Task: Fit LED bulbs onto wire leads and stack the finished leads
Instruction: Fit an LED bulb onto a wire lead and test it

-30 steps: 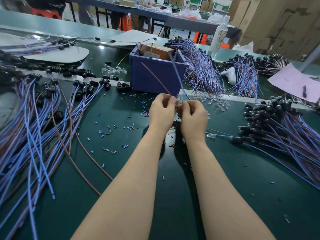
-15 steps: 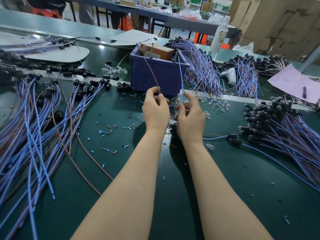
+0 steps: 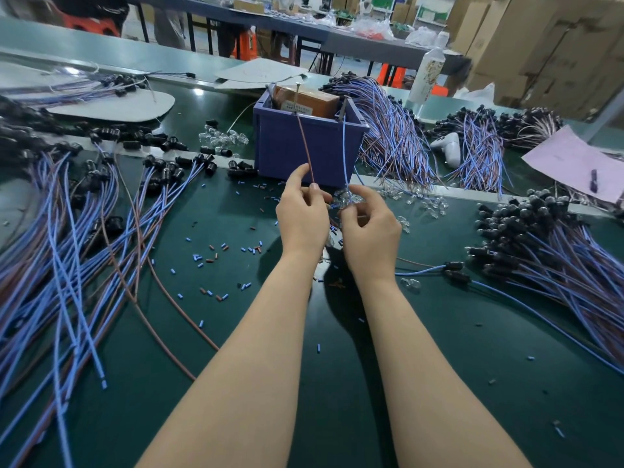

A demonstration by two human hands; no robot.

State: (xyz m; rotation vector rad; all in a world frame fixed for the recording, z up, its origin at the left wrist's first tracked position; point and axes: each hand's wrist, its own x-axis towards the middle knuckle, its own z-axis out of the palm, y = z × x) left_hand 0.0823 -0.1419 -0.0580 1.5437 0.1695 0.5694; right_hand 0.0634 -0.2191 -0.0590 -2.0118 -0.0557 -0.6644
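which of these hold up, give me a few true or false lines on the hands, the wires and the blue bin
1. The left hand pinches a brown wire. True.
2. The blue bin lies tipped on its side. False: it stands upright just beyond the hands.
3. A blue wire runs up from the thumb of the right hand. True.
4. The pink paper lies at the left end of the bench. False: it lies at the far right.
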